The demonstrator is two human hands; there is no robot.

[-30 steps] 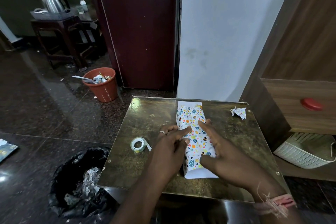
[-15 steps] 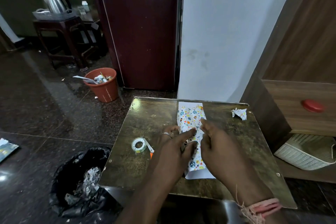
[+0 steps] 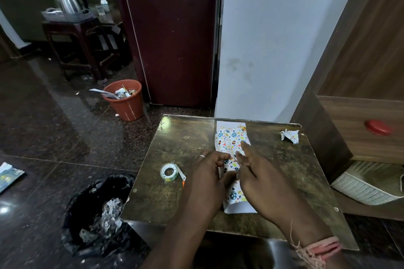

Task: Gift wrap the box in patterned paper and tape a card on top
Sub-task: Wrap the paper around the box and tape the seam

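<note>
The box wrapped in patterned paper (image 3: 230,141) lies lengthwise on the brown table (image 3: 170,201), with white paper edges showing at its far and near ends. My left hand (image 3: 205,179), a ring on one finger, lies on the parcel's left side; its curled fingers and thumb pinch a fold of the paper at the middle. My right hand (image 3: 264,181) rests on the right side with fingers mostly straight, the index finger lifted over the pattern. A roll of clear tape (image 3: 168,172) lies on the table left of my left hand. No card is visible.
A crumpled paper scrap (image 3: 289,136) sits at the table's far right corner. A black rubbish bag (image 3: 98,214) stands at the table's left, an orange bucket (image 3: 125,102) further back. On the right are a wooden cabinet with a red knob (image 3: 378,127) and a white basket (image 3: 367,188).
My right hand moved from lying flat on the parcel's near part up toward its middle, close to my left hand. My left fingers curled in on the paper.
</note>
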